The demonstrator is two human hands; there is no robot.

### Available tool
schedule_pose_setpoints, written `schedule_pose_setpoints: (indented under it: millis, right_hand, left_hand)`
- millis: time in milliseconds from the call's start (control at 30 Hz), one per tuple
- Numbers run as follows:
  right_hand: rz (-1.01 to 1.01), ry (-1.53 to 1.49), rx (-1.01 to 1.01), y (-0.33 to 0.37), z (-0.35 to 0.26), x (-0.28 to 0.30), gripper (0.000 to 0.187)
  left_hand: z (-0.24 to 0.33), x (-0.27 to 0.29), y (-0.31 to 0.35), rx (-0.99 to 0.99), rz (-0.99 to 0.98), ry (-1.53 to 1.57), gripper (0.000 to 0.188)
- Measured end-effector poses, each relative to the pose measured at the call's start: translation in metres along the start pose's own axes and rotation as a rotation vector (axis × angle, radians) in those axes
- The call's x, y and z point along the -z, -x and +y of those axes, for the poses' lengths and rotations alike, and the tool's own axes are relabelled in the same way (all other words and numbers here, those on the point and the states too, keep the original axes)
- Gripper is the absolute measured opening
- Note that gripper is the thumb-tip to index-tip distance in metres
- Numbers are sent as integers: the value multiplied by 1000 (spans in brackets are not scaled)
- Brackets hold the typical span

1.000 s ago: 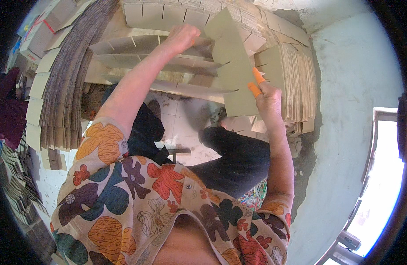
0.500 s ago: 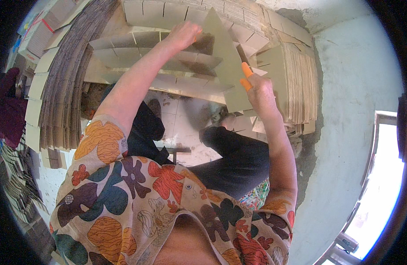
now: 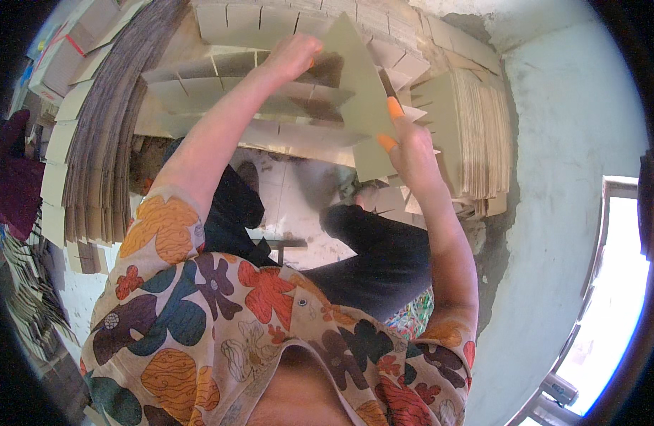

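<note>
Right hand (image 3: 416,150) — fingers grasp cardboard sheet (image 3: 362,106) near its right edge | sheet stands at right ends of slotted strips (image 3: 202,87) | left hand (image 3: 293,58) over strips — cannot tell whether fingers grip anything

Small workshop, looks like: cardboard stacks (image 3: 479,135) both sides, slotted strips (image 3: 199,66) between, patchy plaster wall (image 3: 554,163).
</note>
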State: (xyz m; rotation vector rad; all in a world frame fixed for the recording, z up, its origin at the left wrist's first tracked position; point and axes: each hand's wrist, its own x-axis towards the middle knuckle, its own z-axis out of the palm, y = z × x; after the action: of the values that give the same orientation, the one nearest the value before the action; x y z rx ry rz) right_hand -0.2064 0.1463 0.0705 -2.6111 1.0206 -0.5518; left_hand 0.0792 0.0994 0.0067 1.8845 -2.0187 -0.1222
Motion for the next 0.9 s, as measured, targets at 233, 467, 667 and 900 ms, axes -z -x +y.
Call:
schedule_pose_setpoints:
  millis: [233,467,667,900]
  right_hand:
    - [-83,-40,-124,2,-3,3,63]
    - [-204,233,-67,-7,-5,6,42]
    - [-304,360,-72,6,0,-20,20]
    - [308,697,-402,26,112,23,34]
  left_hand:
    - [92,33,69,-256,31,89,28]
    - [86,-20,94,-223,8,262,7]
    - [87,-18,90,-255,0,210,12]
    - [83,15,111,-195,164,276,33]
